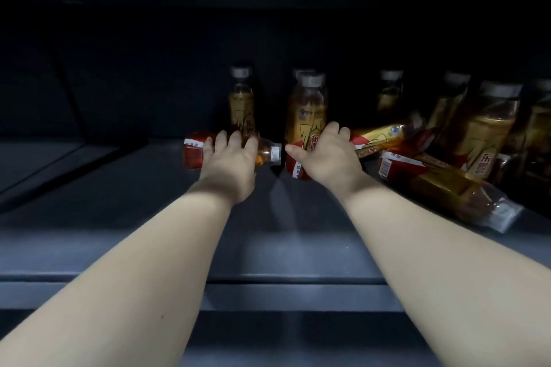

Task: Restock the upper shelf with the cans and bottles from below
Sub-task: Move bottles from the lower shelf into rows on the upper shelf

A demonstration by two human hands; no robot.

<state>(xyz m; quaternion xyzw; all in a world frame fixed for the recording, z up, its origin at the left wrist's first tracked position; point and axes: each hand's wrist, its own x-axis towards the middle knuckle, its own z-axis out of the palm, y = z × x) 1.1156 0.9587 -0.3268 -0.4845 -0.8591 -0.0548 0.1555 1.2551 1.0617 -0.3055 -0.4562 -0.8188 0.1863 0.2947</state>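
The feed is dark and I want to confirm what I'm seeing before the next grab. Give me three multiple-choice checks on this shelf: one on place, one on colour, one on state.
1. The front lying bottle sits:
A) left of the left hand
B) between the hands
C) right of the right hand

2. The bottom band of the labels is:
A) blue
B) red
C) green

3. The left-hand bottle is:
A) upright
B) on its side
C) upside down

Answers:
1 C: it lies beyond the right forearm, nearest the front of the shelf.
2 B: red shows on both standing and lying bottles.
3 B: its cap points sideways toward the right hand.
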